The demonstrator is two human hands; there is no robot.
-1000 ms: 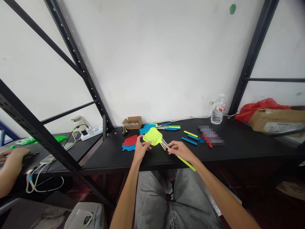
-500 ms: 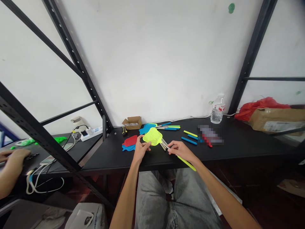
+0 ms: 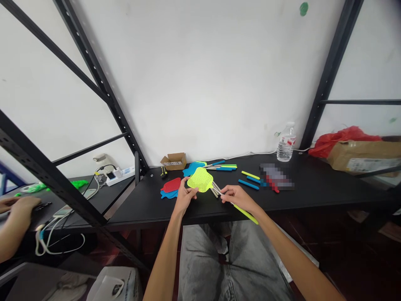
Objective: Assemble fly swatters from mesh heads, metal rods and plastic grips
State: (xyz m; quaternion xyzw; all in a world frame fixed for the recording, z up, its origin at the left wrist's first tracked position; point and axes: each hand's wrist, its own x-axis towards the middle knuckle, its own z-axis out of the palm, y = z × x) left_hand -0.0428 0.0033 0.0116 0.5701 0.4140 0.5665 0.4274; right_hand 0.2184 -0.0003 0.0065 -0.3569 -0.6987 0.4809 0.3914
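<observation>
A yellow-green fly swatter (image 3: 200,180) is held above the front part of the black table. My left hand (image 3: 186,196) is closed on the left edge of its perforated head. My right hand (image 3: 236,197) pinches the metal rod, and the yellow-green grip sticks out below it toward me. Several bare metal rods (image 3: 215,190) lie behind the swatter, partly hidden. Left of my left hand are a red swatter head (image 3: 171,184) and a blue one (image 3: 169,194) partly under it. Blue grips (image 3: 248,184) and a yellow-green grip (image 3: 250,175) lie beyond my right hand.
Swatters with blue and yellow-green grips (image 3: 226,168) lie at the back by a small open carton (image 3: 173,161). A water bottle (image 3: 285,143) stands near the wall. Black shelf posts (image 3: 106,96) rise on both sides. Another person's hand (image 3: 23,207) is at far left.
</observation>
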